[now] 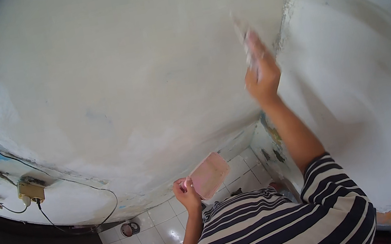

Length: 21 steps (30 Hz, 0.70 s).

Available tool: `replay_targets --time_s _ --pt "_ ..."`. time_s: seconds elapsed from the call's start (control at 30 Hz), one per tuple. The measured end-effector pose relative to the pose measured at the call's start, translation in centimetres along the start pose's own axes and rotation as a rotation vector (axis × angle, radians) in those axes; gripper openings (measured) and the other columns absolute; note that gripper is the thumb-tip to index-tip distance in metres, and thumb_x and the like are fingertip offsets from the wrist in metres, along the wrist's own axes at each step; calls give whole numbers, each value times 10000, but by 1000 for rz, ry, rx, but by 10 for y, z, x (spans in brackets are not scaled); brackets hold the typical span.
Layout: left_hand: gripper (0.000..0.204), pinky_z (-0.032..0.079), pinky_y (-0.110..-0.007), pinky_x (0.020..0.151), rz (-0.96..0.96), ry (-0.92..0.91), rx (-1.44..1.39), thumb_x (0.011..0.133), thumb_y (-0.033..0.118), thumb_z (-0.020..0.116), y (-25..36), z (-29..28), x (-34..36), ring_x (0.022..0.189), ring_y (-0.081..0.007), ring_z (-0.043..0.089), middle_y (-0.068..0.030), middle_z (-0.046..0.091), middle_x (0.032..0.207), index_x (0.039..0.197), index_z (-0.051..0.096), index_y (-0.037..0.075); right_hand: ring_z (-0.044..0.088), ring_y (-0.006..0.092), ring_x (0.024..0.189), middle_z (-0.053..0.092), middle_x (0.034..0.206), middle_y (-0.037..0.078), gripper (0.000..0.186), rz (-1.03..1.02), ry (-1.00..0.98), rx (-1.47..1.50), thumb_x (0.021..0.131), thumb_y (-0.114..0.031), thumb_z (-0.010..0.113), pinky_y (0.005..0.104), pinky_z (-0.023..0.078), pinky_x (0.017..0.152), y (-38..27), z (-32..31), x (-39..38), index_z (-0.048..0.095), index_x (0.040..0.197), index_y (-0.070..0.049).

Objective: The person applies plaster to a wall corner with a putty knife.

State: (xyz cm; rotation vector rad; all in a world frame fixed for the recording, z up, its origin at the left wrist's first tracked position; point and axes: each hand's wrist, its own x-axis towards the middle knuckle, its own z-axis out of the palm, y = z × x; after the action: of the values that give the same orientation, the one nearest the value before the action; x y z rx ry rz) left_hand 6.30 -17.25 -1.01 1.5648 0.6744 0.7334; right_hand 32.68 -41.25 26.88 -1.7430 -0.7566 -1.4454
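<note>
Two hands, both grasping: the right hand (263,78) has its fingers curled round a pale tool (247,50), perhaps a scraper (motion blur obscures it), before the wall (123,82) near its corner (285,10); the left hand (186,193) grips the left end of the pink tray (210,176), above the floor (171,232). Held at one end, the tray could twist and drop; a hasty stroke could strike the corner.

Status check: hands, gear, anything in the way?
Left hand holding pink tray. Right hand up near wall, gripping blurred thin tool. Cable hangs left, apart from both hands.
</note>
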Motion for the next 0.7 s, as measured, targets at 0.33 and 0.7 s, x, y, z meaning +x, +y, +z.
replay_targets --time_s 0.33,0.7 --pt "180 441 -269 662 -95 -4 15 932 163 739 4 -4 -3 719 -97 511 -29 582 846 945 611 36 488 429 1401 551 1469 223 588 39 -312 35 786 135 549 528 431 1139 -49 75 -141 597 1363 34" --pt "179 426 -260 670 -45 -26 4 952 178 712 2 -2 -4 730 -89 503 -13 574 827 964 595 43 491 421 1400 518 1502 232 642 66 -94 -87 819 113 543 500 436 1137 -29 68 -75 515 1454 26"
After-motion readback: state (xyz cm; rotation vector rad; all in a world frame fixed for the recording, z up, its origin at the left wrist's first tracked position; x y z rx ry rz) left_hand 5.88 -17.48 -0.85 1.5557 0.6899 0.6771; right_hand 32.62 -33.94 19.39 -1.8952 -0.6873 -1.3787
